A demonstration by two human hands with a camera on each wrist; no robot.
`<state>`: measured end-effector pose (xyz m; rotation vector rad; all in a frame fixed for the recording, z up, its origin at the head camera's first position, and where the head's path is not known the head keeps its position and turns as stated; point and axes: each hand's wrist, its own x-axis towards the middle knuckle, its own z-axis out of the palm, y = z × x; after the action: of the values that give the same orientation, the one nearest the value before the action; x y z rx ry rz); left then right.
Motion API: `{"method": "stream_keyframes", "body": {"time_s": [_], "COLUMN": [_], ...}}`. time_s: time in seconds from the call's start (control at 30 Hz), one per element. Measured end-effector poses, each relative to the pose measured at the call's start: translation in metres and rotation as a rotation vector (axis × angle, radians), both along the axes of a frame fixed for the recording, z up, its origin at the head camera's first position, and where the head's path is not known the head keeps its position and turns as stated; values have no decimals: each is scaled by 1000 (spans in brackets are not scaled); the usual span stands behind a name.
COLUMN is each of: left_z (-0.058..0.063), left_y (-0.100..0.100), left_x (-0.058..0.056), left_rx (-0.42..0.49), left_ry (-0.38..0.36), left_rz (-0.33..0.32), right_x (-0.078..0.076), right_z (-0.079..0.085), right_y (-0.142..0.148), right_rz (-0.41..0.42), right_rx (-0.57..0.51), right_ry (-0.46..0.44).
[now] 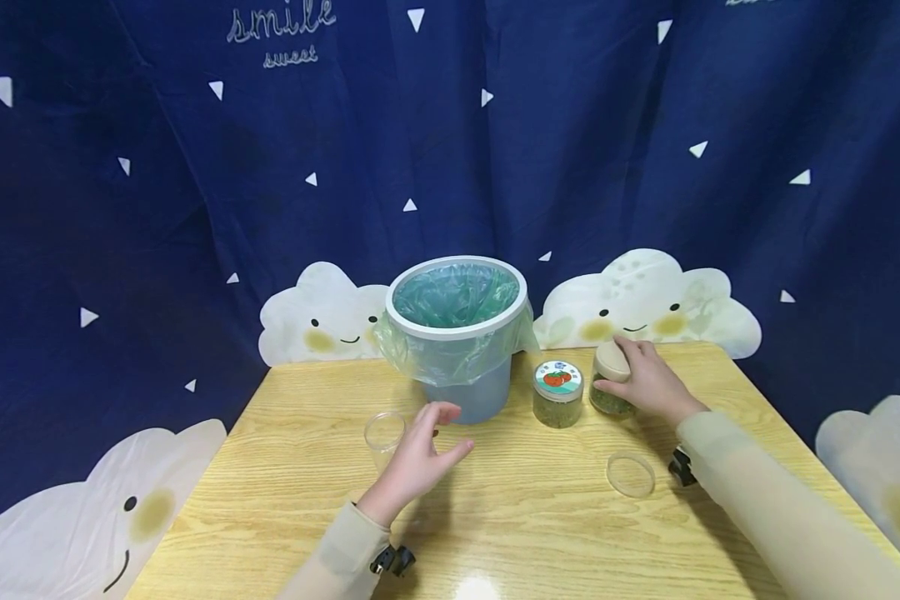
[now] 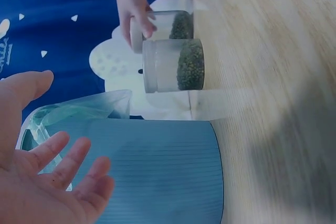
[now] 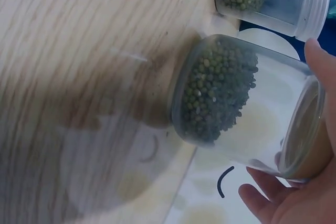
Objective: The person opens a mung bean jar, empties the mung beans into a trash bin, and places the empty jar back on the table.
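My right hand (image 1: 651, 385) grips a clear jar (image 3: 218, 93) by its beige lid (image 1: 612, 361), fingers and thumb around the rim. Green beans (image 3: 215, 87) that look like mung beans fill the jar's lower part. Close beside it stands a second jar (image 1: 558, 408) of green beans, its lid (image 1: 558, 379) printed with red tomatoes. My left hand (image 1: 418, 458) hovers over the table with fingers spread and nothing held. Partly behind that hand is a clear, round-mouthed container (image 1: 385, 430); its lower part is hard to see.
A blue-grey bin (image 1: 468, 392) with a white rim and a green plastic liner (image 1: 450, 358) stands at the table's back middle. A thin clear ring (image 1: 630, 475) lies near my right forearm. Behind the wooden table (image 1: 510, 508) hangs a dark blue curtain (image 1: 450, 125).
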<state>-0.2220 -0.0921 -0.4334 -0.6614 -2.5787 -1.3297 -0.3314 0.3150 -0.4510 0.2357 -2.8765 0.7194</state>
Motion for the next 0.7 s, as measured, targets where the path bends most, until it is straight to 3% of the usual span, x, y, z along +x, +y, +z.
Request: {"method": "stream_keyframes", "body": {"time_s": [0.43,0.7], "left_z": [4,8], "left_y": [7,14], "left_x": [-3,-4], "left_rx": [-3,41], "left_ry": [34,-11], "left_rz": [-30,-63], "right_x": [-1,5], "right_z": [-8,-11], "right_y": [-2,-5], "right_rz": [-29,-27], "right_rx": [-124,-161], "right_ry": [73,98]}}
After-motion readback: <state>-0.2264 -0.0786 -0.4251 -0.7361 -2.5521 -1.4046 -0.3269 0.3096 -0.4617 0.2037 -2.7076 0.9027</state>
